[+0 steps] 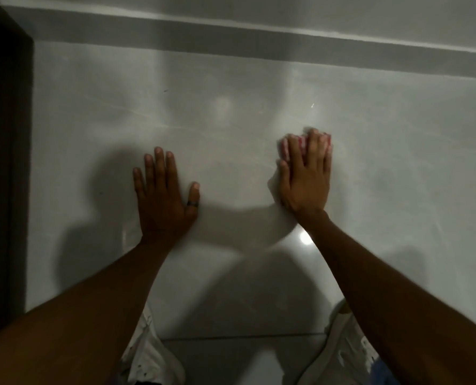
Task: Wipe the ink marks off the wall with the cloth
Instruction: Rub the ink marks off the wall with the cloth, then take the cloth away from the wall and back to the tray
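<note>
Head view: my right hand presses a red-and-white cloth flat against the glossy grey wall, its grip closed over it. My left hand, fingers spread and empty, rests on the wall well apart.

Both hands on the pale glossy surface.
My left hand lies flat, fingers spread; my right hand presses the red-and-white cloth against the surface.

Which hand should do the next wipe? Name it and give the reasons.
Right. The right hand already presses the red-and-white cloth flat against the wall, its fingers over it. The left hand lies bare and spread on the wall, holding nothing.
</note>
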A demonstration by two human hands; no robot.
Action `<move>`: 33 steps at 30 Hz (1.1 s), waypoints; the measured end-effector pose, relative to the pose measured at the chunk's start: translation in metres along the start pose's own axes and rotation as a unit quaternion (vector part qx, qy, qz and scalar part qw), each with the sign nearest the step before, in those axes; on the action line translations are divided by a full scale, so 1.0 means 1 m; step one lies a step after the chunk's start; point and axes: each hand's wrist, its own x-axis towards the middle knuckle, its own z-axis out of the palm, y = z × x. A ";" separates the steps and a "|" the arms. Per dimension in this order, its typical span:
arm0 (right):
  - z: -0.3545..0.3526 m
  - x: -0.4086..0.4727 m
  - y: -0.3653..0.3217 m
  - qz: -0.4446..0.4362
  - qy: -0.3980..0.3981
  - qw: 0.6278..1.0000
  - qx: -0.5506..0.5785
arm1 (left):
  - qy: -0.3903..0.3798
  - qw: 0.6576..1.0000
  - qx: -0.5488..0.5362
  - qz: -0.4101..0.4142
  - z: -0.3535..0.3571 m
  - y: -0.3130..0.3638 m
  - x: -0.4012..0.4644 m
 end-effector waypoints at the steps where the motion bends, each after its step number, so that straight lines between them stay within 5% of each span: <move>1: -0.001 0.016 -0.010 -0.022 0.011 0.999 0.019 | 0.000 1.000 0.002 0.000 0.000 0.000 0.000; 8: 0.007 0.080 -0.123 -0.162 -0.002 0.972 0.170 | -0.037 0.999 0.002 -0.007 -0.011 0.005 -0.001; 11: -0.008 0.040 -0.158 -0.218 -0.164 0.948 0.165 | -0.203 0.978 -0.051 -0.030 -0.048 0.008 0.016; 12: -0.017 0.023 -0.163 -0.185 -0.220 0.934 0.212 | -0.268 0.950 -0.141 -0.079 -0.063 0.012 0.025; 14: -0.055 -0.009 -0.179 0.005 -0.309 0.867 0.391 | -0.331 0.796 -0.413 -0.293 -0.119 0.022 0.042; 16: -0.108 -0.032 -0.192 0.227 -0.322 0.733 0.554 | -0.311 0.649 -0.525 -0.454 -0.182 0.032 0.040; 19: -0.201 -0.045 -0.218 0.370 -0.283 0.504 0.727 | -0.313 0.478 -0.650 -0.501 -0.277 0.037 0.016; 21: -0.266 -0.042 -0.242 0.387 -0.294 0.414 0.769 | -0.291 0.424 -0.724 -0.459 -0.346 0.034 0.009; 23: -0.326 -0.033 -0.274 0.355 -0.319 0.436 0.763 | -0.261 0.460 -0.725 -0.440 -0.411 0.019 0.011; 25: -0.377 -0.015 -0.312 0.275 -0.328 0.550 0.717 | -0.246 0.549 -0.676 -0.425 -0.464 -0.008 0.014; 27: -0.417 0.010 -0.357 0.190 -0.326 0.667 0.642 | -0.213 0.591 -0.664 -0.406 -0.511 -0.048 0.022; 33: -0.452 0.089 -0.500 0.010 -0.252 0.862 0.440 | -0.094 0.710 -0.609 -0.340 -0.579 -0.197 0.065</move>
